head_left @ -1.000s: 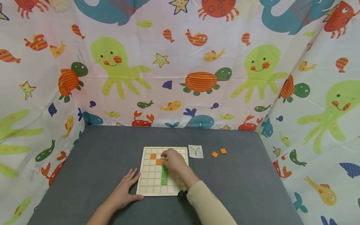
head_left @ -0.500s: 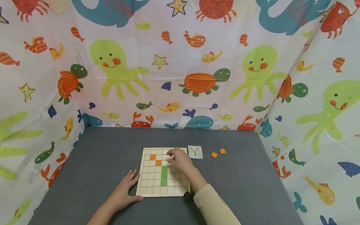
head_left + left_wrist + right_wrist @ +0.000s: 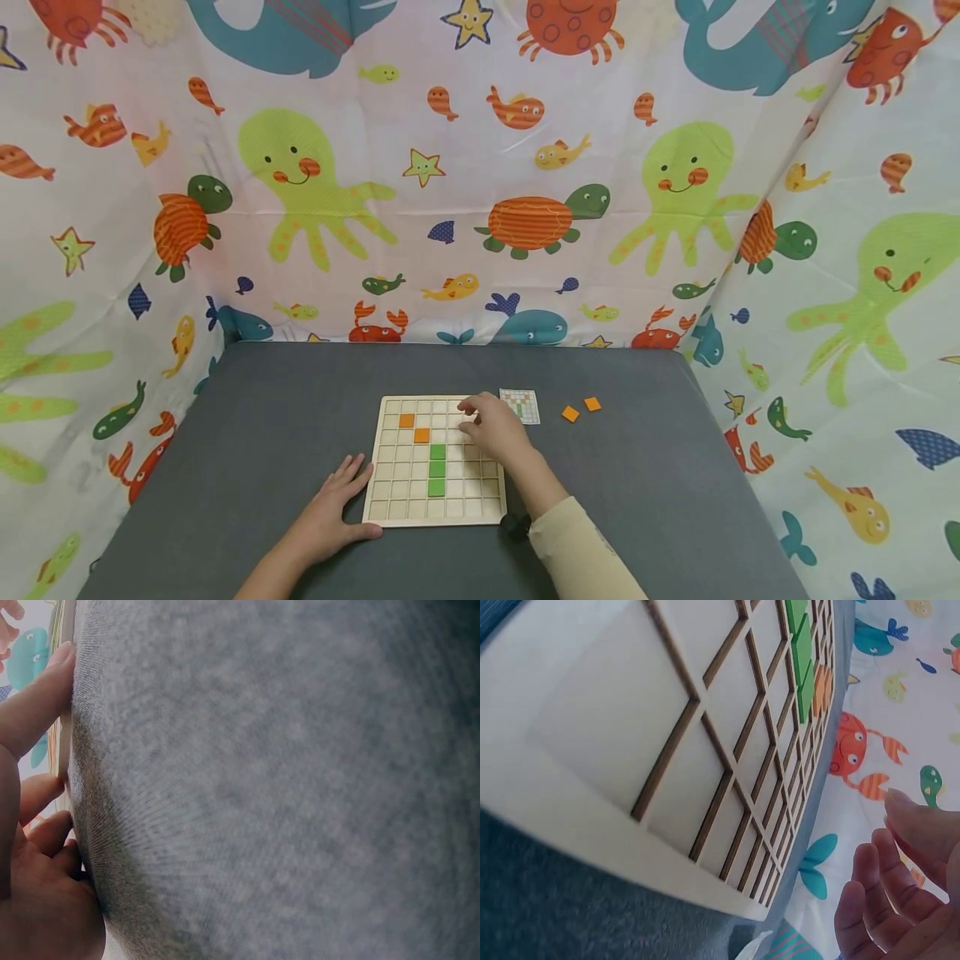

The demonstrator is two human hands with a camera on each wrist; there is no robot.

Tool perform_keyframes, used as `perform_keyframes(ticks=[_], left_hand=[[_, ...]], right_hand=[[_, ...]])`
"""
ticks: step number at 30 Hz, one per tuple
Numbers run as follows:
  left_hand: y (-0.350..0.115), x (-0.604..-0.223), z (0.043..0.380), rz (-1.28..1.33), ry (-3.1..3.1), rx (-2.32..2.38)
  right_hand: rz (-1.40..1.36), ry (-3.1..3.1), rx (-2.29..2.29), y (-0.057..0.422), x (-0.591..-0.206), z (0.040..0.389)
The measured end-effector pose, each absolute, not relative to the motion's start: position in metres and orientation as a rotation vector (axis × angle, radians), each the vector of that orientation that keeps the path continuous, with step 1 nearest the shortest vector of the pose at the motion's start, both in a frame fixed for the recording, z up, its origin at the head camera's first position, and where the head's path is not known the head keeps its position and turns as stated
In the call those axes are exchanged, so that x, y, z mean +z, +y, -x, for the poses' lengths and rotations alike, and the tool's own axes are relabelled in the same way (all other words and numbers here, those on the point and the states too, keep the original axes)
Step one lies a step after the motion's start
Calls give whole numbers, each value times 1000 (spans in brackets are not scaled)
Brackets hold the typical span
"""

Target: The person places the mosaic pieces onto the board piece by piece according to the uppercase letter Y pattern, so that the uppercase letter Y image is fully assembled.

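A wooden grid board (image 3: pixel 401 492) lies flat on the grey table. Set in its squares are several green tiles (image 3: pixel 437 469) in a column and two orange tiles (image 3: pixel 407 421) up and to the left. My left hand (image 3: pixel 327 508) rests at the board's left edge, fingers spread, thumb by the near corner. Over the board's upper right part hovers my right hand (image 3: pixel 497 429), loosely curled with nothing visible in its fingers. The right wrist view shows that right hand (image 3: pixel 900 889) above the board with thumb and fingers apart.
A small pattern card (image 3: pixel 522 406) lies just right of the board, partly behind the right hand. Further right are two loose orange tiles (image 3: pixel 571 414). A curtain (image 3: pixel 465 183) printed with sea animals surrounds the table's back and sides.
My right hand has lifted off the squares near the orange tiles and moved right, toward the card. The left hand stays at the board's edge. The view has shifted slightly.
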State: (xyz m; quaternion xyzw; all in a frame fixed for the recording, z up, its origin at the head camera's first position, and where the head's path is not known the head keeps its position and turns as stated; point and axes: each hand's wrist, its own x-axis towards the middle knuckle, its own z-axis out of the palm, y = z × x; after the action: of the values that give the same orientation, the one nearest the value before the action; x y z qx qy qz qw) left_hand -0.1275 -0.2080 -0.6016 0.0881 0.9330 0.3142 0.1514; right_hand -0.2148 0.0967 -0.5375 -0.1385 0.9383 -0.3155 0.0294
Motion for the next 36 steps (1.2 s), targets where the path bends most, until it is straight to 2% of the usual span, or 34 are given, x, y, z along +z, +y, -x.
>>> perform_keyframes(ticks=[19, 36], left_hand=[[-206, -597, 126, -223, 2673, 890], [-207, -601, 127, -265, 2679, 931]], right_hand=[[349, 2987, -986, 136, -542, 216], [139, 3018, -1038, 168, -547, 215]])
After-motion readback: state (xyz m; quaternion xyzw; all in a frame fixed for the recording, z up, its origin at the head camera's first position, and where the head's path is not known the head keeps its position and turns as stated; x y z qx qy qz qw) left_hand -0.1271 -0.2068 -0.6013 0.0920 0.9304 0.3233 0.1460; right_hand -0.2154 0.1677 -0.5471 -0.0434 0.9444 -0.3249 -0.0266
